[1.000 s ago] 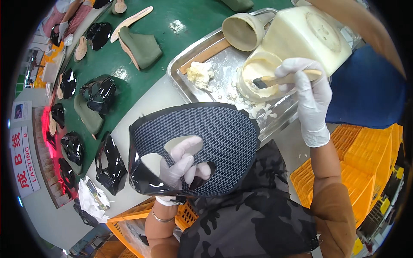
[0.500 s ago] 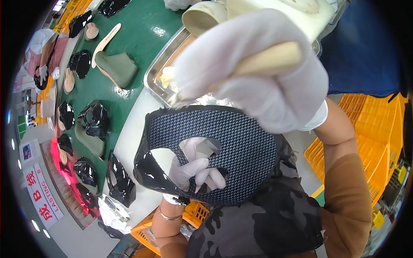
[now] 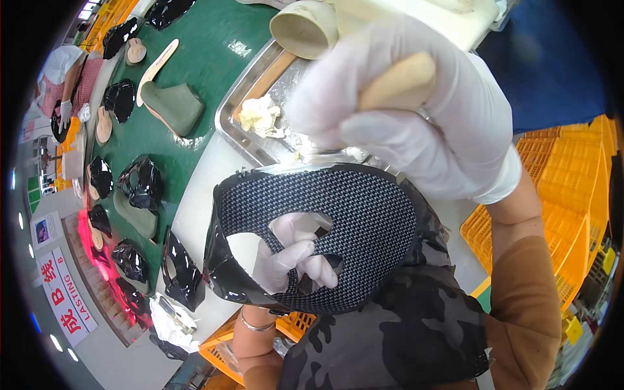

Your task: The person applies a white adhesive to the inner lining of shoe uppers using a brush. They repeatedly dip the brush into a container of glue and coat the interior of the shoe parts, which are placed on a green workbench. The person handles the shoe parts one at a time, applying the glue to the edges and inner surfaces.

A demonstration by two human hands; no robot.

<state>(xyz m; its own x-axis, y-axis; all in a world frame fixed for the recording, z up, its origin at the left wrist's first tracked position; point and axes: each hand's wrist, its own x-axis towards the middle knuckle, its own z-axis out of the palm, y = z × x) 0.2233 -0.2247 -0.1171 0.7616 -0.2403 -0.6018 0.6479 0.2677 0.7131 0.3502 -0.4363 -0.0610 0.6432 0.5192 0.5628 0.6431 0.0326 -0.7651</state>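
Observation:
My left hand [image 3: 294, 260], in a white glove, reaches through openings in a black shoe upper [image 3: 370, 240]. Its fingers are closed round a strip of the upper. The grey-black woven lining faces up, and glossy black material shows at the left side. Along the upper's far edge runs a whitish wet streak. Above that edge is my gloved right hand [image 3: 422, 117], closed on a wooden-handled brush [image 3: 400, 81]; the brush's working end is hidden. Behind the upper lies a metal tray [image 3: 227, 120] with a whitish lump of paste [image 3: 260, 116] in it.
A beige cup [image 3: 302, 29] stands by the tray's far side. On the green conveyor [image 3: 214, 65] at the left are several black uppers, insoles and a green shoe last [image 3: 172, 107]. Orange crates [image 3: 552, 195] stand at the right. Another person [image 3: 62, 84] works at the far left.
My right hand has moved a little right, tilting the brush handle and uncovering more of the tray and paste. A whitish streak now shows on the upper's far edge. My left hand keeps its hold.

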